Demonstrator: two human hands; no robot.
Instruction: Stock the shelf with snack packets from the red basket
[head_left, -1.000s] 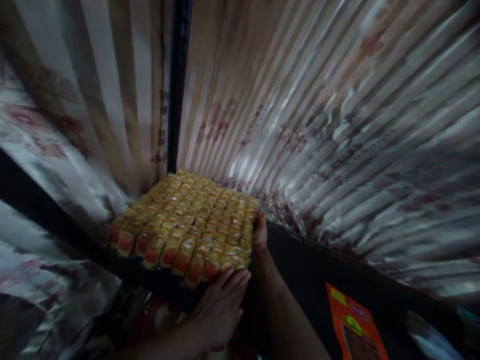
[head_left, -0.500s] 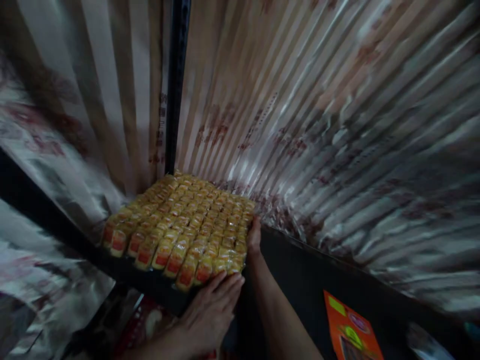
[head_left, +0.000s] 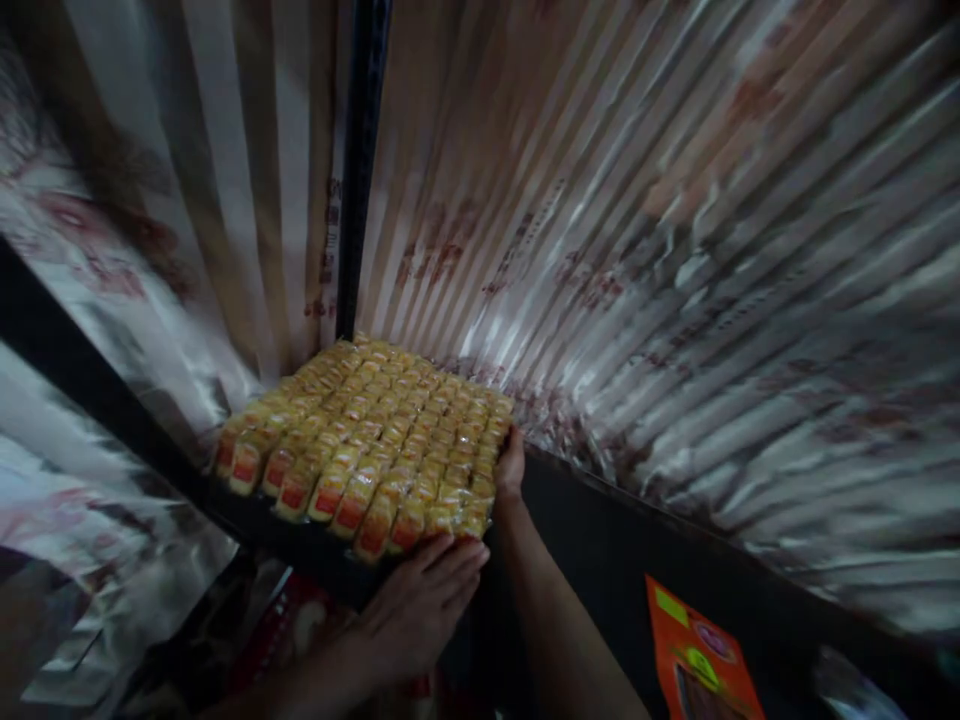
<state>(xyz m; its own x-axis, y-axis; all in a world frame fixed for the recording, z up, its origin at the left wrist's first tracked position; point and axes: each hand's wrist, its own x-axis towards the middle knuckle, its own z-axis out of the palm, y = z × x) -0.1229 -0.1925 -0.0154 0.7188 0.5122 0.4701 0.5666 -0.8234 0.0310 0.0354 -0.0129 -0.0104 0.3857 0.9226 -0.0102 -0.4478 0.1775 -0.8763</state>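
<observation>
A block of many small yellow packets with red-orange labels (head_left: 382, 445) lies in the shelf corner, packed in rows under shiny clear film. My left hand (head_left: 431, 600) rests along the front edge of the packets, fingers stretched out and side by side. Against the right side of the block, my right hand (head_left: 511, 465) lies flat, reaching toward its far right part; some of its fingers are hidden. Neither hand is wrapped round a packet.
The black shelf (head_left: 585, 540) runs on to the right, carrying an orange packet (head_left: 701, 650) and a blurred clear-plastic item (head_left: 855, 685). A dark upright post (head_left: 364, 170) stands behind the block. Striped, crinkled plastic sheeting (head_left: 660, 300) lines the back and left sides.
The view has shifted slightly, with the post a little further right. Both hands stay against the packets, and the block sits in the same corner.
</observation>
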